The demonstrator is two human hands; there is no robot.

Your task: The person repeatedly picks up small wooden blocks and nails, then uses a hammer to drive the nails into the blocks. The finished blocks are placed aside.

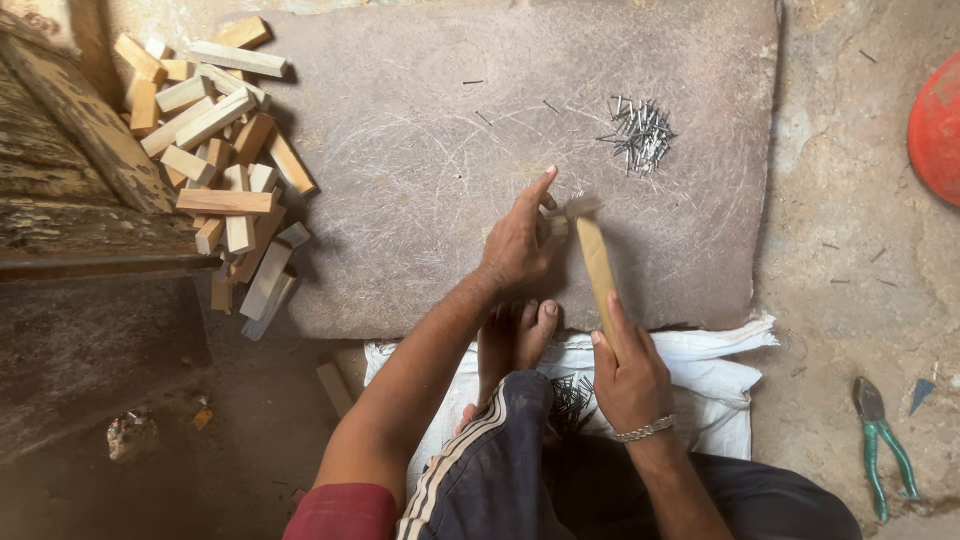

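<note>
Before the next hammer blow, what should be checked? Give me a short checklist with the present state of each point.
1. Right hand grips the hammer handle firmly: ok.
2. Left hand steadies the small wood piece on the stone slab: ok.
3. Left fingers clear of the hammer head: not ok, they lie right beside it.
4. Nail upright under the head: cannot tell, hidden.
5. Spare nails on the slab: ok.
6. Bare foot off the slab edge: ok.

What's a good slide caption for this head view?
Left hand steadies a small block on a stone slab; right hand holds a hammer.
</note>
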